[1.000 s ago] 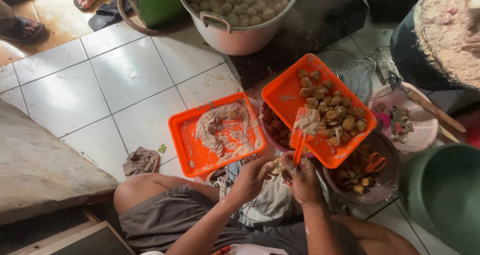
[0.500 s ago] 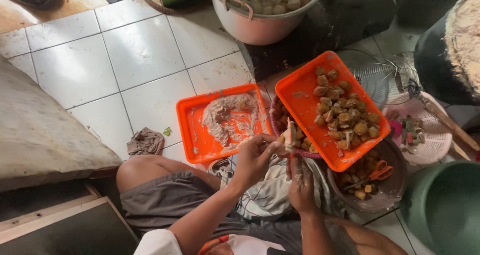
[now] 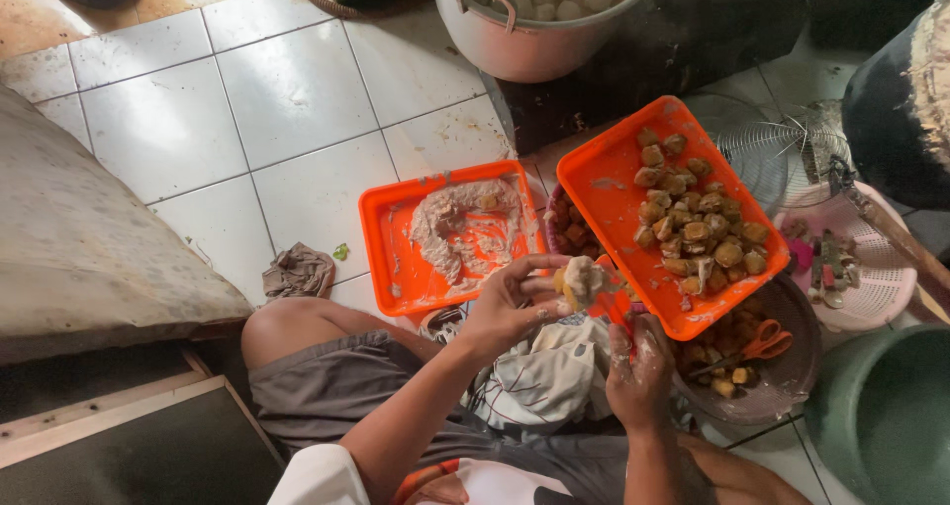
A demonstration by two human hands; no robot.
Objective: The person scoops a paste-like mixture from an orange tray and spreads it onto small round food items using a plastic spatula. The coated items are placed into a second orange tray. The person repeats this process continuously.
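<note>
The person sits on the floor with bent legs in grey shorts (image 3: 327, 386). A white cloth (image 3: 539, 376) lies in the lap.

The left hand (image 3: 510, 307) is up over the lap. Its fingers curl around a small brown puff with pale paste on it (image 3: 577, 279), and that grip is pinching the puff. The right hand (image 3: 641, 367) is just beside it, messy with paste. Its grip is pressed together on a thin orange tool (image 3: 616, 307), and the tip of the tool points up at the puff.

Next to the right hand sits a dark round basket (image 3: 792, 386) with brown bits and orange scissors (image 3: 762, 342) inside. Resting partly over that basket is an orange tray (image 3: 604, 183) full of brown puffs (image 3: 698, 223). Left of it, flat on the floor, is a second orange tray (image 3: 381, 228) smeared with pale paste (image 3: 460, 223). A crumpled brown rag (image 3: 297, 270) lies on the white tile floor (image 3: 287, 99) near the knee.

To the right there is a green bucket (image 3: 886, 416) and a pink basket (image 3: 871, 297) with small things in it. Behind the trays is a wire fan cover (image 3: 767, 149).

Farthest away stands a big metal pot (image 3: 524, 50) full of pale balls.
</note>
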